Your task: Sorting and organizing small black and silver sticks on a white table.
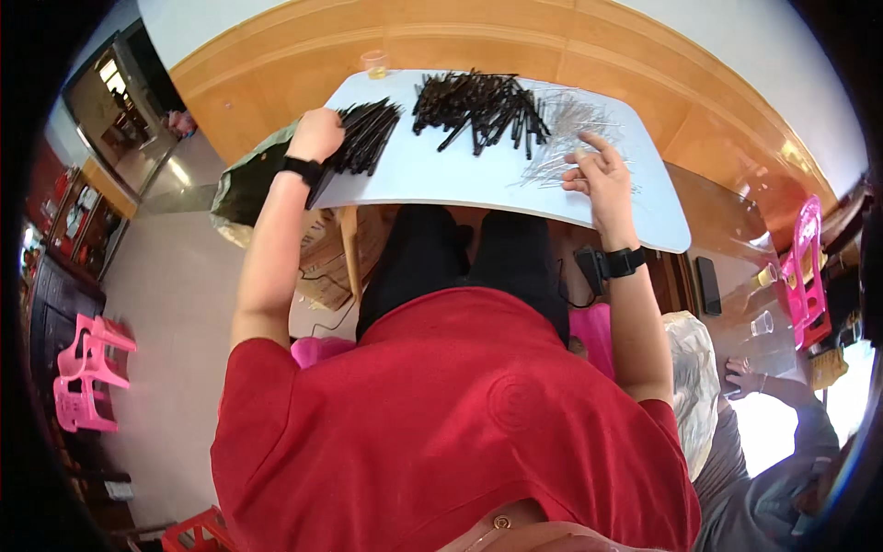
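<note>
My left hand [317, 135] is curled closed at the left side of a stack of thin black sticks [370, 138]; its fingertips are hidden, so what it holds does not show. Over a loose spread of thin, silvery, wire-like pieces [575, 120] is my right hand [602, 175], fingers apart and nothing plainly held. Between the hands lies a larger, jumbled heap of short black sticks [478, 103]. All three groups rest on a pale blue-white tabletop [451, 175].
A clear cup with yellowish liquid [375, 64] stands by the table's far left corner. An open dark-lined sack [248, 189] is left of the table, a whitish sack [692, 377] at my right. Another person's hand [743, 377] is at lower right. Pink chairs [92, 373] stand left.
</note>
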Motion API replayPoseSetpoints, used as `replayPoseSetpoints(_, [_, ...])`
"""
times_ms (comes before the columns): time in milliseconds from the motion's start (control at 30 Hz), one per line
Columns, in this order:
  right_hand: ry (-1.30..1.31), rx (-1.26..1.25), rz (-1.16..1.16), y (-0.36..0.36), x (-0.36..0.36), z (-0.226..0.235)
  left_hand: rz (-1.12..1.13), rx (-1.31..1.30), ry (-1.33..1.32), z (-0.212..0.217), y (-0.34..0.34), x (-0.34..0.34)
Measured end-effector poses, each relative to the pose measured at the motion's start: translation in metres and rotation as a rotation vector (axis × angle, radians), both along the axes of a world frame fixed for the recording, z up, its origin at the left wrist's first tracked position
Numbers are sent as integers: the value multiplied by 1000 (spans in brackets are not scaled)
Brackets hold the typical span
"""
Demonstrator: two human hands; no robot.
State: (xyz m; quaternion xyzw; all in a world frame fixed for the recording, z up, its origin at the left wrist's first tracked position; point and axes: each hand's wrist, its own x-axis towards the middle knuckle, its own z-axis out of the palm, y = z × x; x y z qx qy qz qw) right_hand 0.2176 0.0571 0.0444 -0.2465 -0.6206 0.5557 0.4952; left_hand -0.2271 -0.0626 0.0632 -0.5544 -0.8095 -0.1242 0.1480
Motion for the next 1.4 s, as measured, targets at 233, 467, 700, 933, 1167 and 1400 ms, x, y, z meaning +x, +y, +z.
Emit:
replayPoseSetpoints(233, [164, -1, 183, -53, 14, 63, -659, 507, -917, 62, -39, 169])
replayPoseSetpoints(467, [621, 340, 958, -120, 46, 108, -1626, 284, -1227, 105, -93, 280])
replayPoseSetpoints(700, [442, 686, 806, -88, 100, 150, -1823, 238, -935, 108, -115, 339])
replayPoseSetpoints(933, [445, 789, 565, -120, 96, 115, -1706, 276, -798, 136, -110, 328])
replayPoseSetpoints(1167, [385, 954, 366, -127, 99, 152, -1626, 459, -652, 172, -121, 273])
replayPoseSetpoints(1400, [388, 1115, 30, -182, 54, 144, -1628, 549, -525, 223, -117, 204])
